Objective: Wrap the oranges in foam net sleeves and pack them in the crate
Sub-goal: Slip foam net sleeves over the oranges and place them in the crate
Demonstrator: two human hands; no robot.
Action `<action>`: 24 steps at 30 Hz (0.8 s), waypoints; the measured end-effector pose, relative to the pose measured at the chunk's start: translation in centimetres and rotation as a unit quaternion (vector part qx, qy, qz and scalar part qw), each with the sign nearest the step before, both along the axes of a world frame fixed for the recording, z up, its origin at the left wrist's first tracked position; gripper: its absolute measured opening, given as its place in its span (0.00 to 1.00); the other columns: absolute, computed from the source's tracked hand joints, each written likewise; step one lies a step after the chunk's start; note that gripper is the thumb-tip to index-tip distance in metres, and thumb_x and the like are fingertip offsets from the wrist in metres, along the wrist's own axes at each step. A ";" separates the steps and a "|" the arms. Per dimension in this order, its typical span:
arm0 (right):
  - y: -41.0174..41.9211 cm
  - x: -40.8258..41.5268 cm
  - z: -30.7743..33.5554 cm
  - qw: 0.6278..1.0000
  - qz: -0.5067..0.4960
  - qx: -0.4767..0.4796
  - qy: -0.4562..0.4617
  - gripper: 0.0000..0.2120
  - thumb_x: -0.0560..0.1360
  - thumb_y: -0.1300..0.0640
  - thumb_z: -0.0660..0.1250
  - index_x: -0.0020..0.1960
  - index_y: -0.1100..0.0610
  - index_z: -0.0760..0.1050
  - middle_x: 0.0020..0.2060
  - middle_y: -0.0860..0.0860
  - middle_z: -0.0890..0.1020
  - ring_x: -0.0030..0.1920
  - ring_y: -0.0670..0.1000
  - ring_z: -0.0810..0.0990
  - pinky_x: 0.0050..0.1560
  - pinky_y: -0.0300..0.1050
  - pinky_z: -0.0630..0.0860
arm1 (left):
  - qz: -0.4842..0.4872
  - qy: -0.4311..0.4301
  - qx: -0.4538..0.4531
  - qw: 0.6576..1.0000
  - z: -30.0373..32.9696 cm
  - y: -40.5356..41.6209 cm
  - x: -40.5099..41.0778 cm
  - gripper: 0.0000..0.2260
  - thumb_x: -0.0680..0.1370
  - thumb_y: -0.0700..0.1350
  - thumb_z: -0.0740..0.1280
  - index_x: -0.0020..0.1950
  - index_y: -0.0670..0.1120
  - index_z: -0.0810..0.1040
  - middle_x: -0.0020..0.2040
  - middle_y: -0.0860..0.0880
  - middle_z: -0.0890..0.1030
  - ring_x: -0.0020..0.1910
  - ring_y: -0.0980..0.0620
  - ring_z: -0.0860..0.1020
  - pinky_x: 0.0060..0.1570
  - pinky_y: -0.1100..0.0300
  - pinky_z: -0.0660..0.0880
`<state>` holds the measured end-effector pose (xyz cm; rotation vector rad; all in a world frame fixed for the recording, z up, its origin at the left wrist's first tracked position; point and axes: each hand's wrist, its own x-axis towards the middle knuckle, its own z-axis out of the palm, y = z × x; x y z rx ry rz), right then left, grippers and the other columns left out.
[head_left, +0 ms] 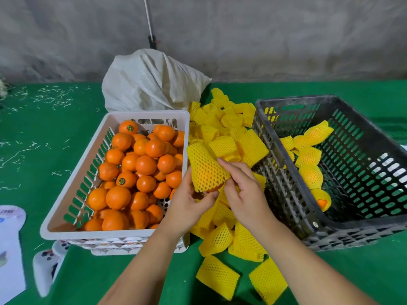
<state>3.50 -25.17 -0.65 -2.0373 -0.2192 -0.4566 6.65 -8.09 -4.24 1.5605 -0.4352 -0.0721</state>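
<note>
A yellow foam net sleeve (204,166) covers most of an orange (214,188), whose bottom peeks out. My left hand (187,201) cups the orange from below and the left. My right hand (240,190) pinches the sleeve's right edge. A white basket (66,194) on the left holds several bare oranges (141,164). The dark crate (286,194) on the right holds several wrapped oranges (310,159) along its left side.
A heap of loose yellow sleeves (229,128) lies between the basket and the crate and spills toward me. A white sack (152,84) stands behind the basket. A white game controller (46,267) and papers (8,249) lie at the lower left on the green cloth.
</note>
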 end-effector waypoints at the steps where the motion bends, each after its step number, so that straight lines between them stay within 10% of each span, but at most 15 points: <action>1: -0.1 0.1 0.0 1.000 -0.010 0.000 0.000 0.22 0.81 0.65 0.60 0.74 0.55 0.74 0.62 0.49 0.76 0.59 0.44 0.77 0.55 0.39 0.74 | 0.005 -0.002 0.007 1.000 0.0 -0.1 0.0 0.28 0.80 0.48 0.76 0.77 0.57 0.70 0.69 0.50 0.80 0.67 0.47 0.80 0.65 0.49 0.79; 7: -0.5 0.0 -0.2 0.996 -0.077 -0.047 -0.018 0.15 0.81 0.65 0.62 0.66 0.59 0.79 0.56 0.51 0.79 0.55 0.50 0.79 0.52 0.46 0.78 | 0.049 -0.032 0.060 0.996 -0.6 0.1 0.1 0.26 0.75 0.64 0.76 0.71 0.65 0.73 0.65 0.58 0.80 0.65 0.54 0.80 0.60 0.61 0.79; 15: 1.8 -1.2 -0.2 0.990 -0.038 -0.109 -0.085 0.12 0.79 0.59 0.62 0.58 0.60 0.79 0.52 0.51 0.79 0.50 0.49 0.78 0.47 0.42 0.77 | 0.133 0.027 -0.037 0.990 -1.1 0.4 1.0 0.18 0.78 0.54 0.74 0.65 0.51 0.77 0.54 0.50 0.84 0.53 0.47 0.84 0.50 0.45 0.81; 24: 1.4 -0.6 -0.2 0.997 -0.017 -0.068 -0.022 0.19 0.72 0.70 0.67 0.59 0.54 0.71 0.56 0.46 0.69 0.56 0.46 0.72 0.51 0.40 0.72 | 0.074 0.006 -0.003 0.997 -0.9 0.5 0.7 0.35 0.72 0.54 0.82 0.73 0.56 0.67 0.63 0.56 0.81 0.61 0.54 0.82 0.55 0.62 0.79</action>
